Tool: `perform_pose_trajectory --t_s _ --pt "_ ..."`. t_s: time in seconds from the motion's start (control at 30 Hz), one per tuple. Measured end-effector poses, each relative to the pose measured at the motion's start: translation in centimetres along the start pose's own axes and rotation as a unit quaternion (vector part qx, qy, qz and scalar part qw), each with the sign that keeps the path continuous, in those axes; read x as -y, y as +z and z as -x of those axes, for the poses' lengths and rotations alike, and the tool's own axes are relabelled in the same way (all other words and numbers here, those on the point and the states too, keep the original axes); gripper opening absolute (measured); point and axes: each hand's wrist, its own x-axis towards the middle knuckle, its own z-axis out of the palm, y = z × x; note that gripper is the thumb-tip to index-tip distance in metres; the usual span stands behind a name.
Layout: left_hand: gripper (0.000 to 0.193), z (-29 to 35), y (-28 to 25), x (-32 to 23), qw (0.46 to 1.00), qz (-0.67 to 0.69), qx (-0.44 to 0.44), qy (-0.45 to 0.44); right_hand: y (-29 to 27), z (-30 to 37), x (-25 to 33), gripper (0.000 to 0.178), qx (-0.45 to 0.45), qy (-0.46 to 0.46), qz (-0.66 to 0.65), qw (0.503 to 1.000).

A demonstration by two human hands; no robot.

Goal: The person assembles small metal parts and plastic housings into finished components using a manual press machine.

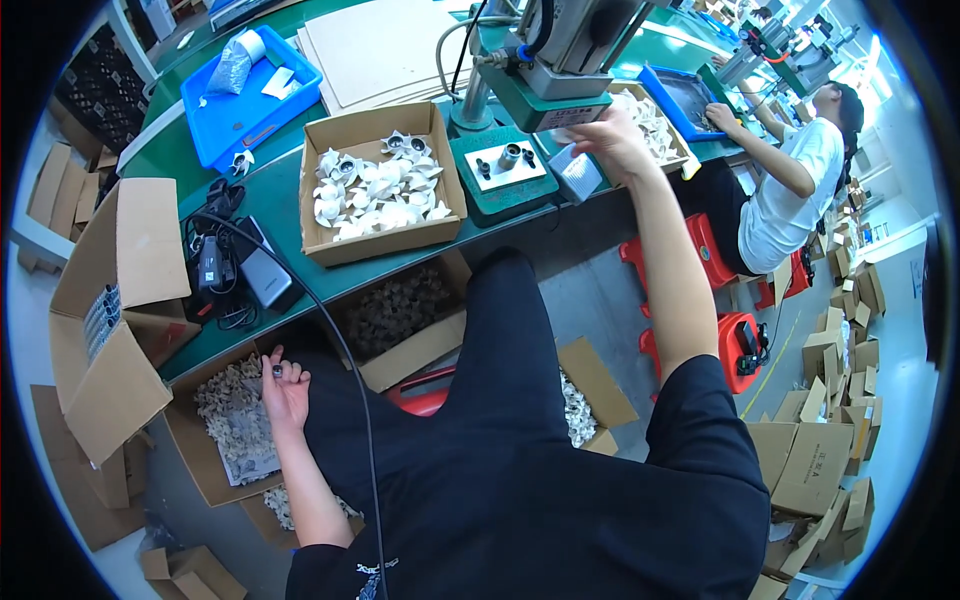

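My left hand is low beside my thigh, over a carton of small pale parts. Its fingers are curled around a small round metal piece. My right hand is up at the bench, just under the green press head, fingers bent and pointing left. What they hold, if anything, I cannot make out. Below the press head stands a green base with a metal fixture plate, which carries a metal cylinder. To its left, a cardboard tray holds white finned plastic parts, several with metal centres.
A grey box-shaped device stands right of the fixture, before another carton of white parts. Left are a blue tray, adapters and an open carton. A black cable crosses my lap. A co-worker sits right.
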Motion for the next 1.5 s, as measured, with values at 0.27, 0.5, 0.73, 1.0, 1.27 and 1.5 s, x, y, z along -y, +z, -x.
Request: perform_pose_trajectory --t_s 0.27,0.5,0.73,1.0,1.27,1.5 --pt "0.034 -0.2 -0.3 -0.1 1.000 0.008 0.009 0.000 3.8 0.1 -0.9 0.034 0.091 0.117 -0.147 0.978" --pt "0.035 -0.2 -0.5 -0.2 1.000 0.020 0.006 -0.002 4.7 0.1 0.7 0.043 0.088 0.167 -0.002 0.982" --pt "0.036 -1.5 -1.0 0.3 0.999 0.014 0.032 -0.004 5.2 0.5 2.8 0.048 0.082 0.204 0.123 0.968" --pt "0.036 -3.4 -0.9 1.1 0.999 -0.036 0.027 -0.015 5.1 0.4 1.9 0.035 0.057 0.158 0.248 0.954" --pt "0.035 -3.1 -1.1 0.8 0.998 -0.041 0.051 -0.009 2.9 -4.8 -9.5 0.006 -0.190 -0.229 0.269 0.916" --pt "0.035 -3.3 -1.7 1.0 0.998 -0.025 0.053 0.013 3.3 -3.1 -8.3 0.018 -0.107 -0.202 0.276 0.934"
